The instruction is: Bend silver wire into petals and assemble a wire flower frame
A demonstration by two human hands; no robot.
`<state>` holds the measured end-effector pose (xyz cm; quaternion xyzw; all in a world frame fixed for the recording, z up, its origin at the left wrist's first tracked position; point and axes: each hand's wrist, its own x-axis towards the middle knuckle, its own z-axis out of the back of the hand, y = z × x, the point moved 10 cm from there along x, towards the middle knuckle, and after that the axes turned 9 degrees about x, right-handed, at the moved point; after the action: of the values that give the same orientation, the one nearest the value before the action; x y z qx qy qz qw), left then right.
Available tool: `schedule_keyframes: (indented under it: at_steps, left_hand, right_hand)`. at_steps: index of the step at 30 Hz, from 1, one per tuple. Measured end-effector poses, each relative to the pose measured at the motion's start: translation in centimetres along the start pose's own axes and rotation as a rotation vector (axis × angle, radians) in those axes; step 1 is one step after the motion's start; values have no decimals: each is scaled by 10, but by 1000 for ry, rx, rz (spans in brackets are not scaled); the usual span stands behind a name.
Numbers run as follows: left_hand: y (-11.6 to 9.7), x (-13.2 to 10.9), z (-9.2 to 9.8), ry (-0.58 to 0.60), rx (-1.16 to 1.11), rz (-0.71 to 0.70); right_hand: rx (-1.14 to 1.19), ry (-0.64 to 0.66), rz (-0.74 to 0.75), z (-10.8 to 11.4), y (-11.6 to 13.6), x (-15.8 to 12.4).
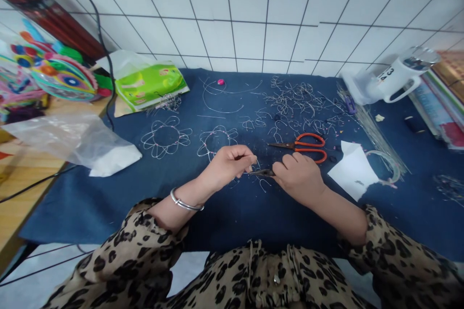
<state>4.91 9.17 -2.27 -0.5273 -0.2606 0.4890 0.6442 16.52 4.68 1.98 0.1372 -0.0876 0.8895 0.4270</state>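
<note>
Nearest you, past the leopard-print sleeves [119, 251], both hands meet above the dark blue cloth [152, 207] covering the table. Your left hand [232, 166] is closed to a pinch, thumb against forefinger, apparently on a fine silvery wire [258, 164]; its tip is too small to trace. Your right hand [299, 176] is a full fist around dark metal pliers [264, 173], their nose pointing left, presumably so that it reaches the pinched fingers while the fist supplies the force; the handles are hidden in your palm, and whether the nose grips the wire cannot be told. Slightly farther, the left flower-shaped ring of beaded wire [156, 144] lies flat and whole in view, whereas the right flower-shaped ring [205, 145] is partly masked by your left hand. The orange-handled scissors [310, 141] rest just beyond your right hand, likely kept within reach, with a creased white paper sheet [353, 171] to their right. Farther still, a loose tangle of bent silver wires [293, 99] spreads out, its separate pieces hard to distinguish, left of a bundle of straight wires [377, 128]. At the far right, a white mug [393, 79] stands before stacked books [444, 106] cut off by the frame.
</note>
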Motion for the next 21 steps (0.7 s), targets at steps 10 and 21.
schedule_keyframes:
  at_steps: [10,21]
  left_hand:
    - [-40,-13,10,-196,361,-433]
    - [-69,-35,-8,-101,562,-807]
  right_hand:
    - [61,124,-123,-9,-9,0]
    - [281,316,-204,-27,-10,-6]
